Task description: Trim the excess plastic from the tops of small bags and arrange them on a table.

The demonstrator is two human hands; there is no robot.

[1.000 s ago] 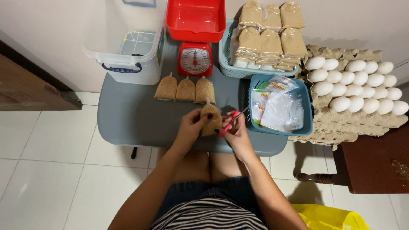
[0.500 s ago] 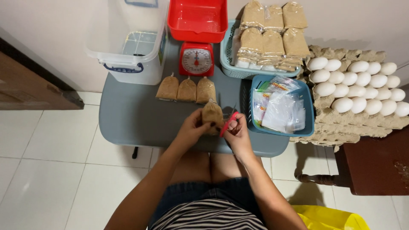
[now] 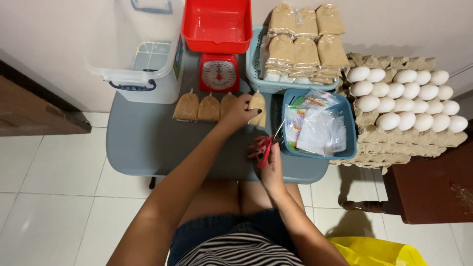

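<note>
My left hand [image 3: 240, 111] reaches forward and holds a small clear bag of brown powder [image 3: 257, 105] at the right end of a row of similar bags [image 3: 199, 107] on the grey table [image 3: 148, 143]. The bag stands upright beside the third bag of the row. My right hand [image 3: 268, 156] stays near the table's front edge and grips red-handled scissors [image 3: 268, 146], blades pointing up and right toward the blue basket [image 3: 348, 148].
A red kitchen scale [image 3: 219, 73] with a red pan [image 3: 217, 27] stands at the back. Left of it is a clear plastic box [image 3: 139, 54]. A teal basket [image 3: 256, 74] holds stacked filled bags. The blue basket holds plastic bags. A tray of white eggs [image 3: 404, 98] lies at right.
My left hand has carried the bag of brown powder from in front of me forward to the row of bags. My right hand with the scissors has dropped slightly away from it.
</note>
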